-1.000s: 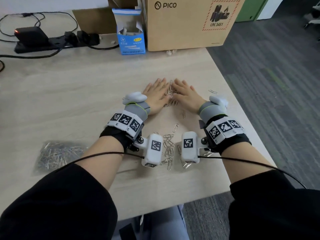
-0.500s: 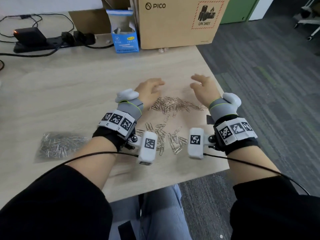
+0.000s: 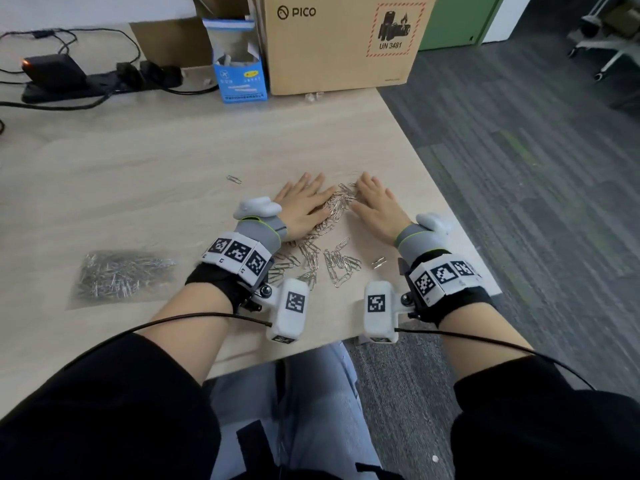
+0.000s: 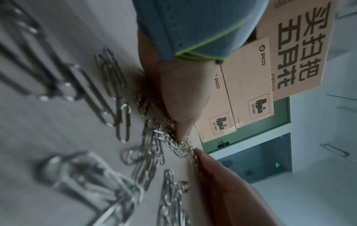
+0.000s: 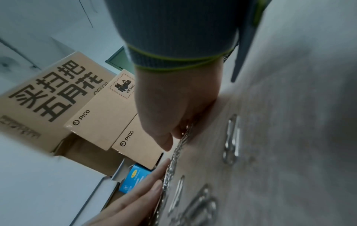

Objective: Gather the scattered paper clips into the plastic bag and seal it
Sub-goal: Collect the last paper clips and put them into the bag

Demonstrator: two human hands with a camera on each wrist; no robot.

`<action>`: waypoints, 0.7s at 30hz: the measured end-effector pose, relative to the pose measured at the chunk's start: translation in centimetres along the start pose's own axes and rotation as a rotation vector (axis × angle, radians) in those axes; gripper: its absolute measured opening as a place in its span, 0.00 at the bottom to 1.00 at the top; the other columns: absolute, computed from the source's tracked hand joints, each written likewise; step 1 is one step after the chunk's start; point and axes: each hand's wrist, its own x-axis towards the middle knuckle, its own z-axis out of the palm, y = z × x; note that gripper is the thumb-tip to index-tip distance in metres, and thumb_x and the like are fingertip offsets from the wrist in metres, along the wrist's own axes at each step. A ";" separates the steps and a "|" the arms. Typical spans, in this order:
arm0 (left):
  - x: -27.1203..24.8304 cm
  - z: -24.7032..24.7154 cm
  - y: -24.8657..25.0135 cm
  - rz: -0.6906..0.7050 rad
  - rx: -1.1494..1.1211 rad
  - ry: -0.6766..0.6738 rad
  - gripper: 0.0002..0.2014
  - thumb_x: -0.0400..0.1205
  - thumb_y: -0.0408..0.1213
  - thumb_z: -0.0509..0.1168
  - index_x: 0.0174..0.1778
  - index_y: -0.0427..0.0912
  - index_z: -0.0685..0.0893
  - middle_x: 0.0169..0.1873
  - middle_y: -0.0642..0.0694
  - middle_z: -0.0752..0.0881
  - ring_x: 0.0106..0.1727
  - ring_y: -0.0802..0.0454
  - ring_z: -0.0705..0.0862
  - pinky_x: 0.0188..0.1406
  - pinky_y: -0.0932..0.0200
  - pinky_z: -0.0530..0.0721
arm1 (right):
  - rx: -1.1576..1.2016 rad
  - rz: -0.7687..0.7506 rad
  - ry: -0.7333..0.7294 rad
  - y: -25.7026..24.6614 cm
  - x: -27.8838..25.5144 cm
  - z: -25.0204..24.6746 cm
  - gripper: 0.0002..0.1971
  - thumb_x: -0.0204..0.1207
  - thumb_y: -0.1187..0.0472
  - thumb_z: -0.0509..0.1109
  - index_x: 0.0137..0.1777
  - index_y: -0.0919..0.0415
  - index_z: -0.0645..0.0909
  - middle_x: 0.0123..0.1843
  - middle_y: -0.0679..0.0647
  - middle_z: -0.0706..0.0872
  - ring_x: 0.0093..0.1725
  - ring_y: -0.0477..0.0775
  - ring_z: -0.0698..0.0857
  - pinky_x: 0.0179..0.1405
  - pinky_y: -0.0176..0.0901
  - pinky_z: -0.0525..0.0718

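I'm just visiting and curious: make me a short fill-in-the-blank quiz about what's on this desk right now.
1. Both hands, left hand and right hand, lie flat with a heap of paper ____ between them.
2. The plastic bag lies to the person's ____.
3. The cardboard box reads ____.
4. The small carton beside it is ____.

Missing words: clips; left; PICO; blue

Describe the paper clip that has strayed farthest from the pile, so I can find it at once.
Start at the blue carton standing at the back of the wooden table and come straight towards the person. A single paper clip lies there alone on bare wood, left of the left hand. Every other loose clip lies between or behind the hands.
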 end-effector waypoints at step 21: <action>-3.8 -1.9 -5.2 -0.322 -0.115 0.161 0.26 0.86 0.40 0.50 0.79 0.33 0.54 0.82 0.38 0.50 0.84 0.44 0.47 0.80 0.45 0.48 | 0.127 -0.074 -0.150 -3.8 -2.9 1.8 0.25 0.84 0.62 0.57 0.81 0.61 0.61 0.85 0.53 0.52 0.85 0.51 0.46 0.82 0.47 0.40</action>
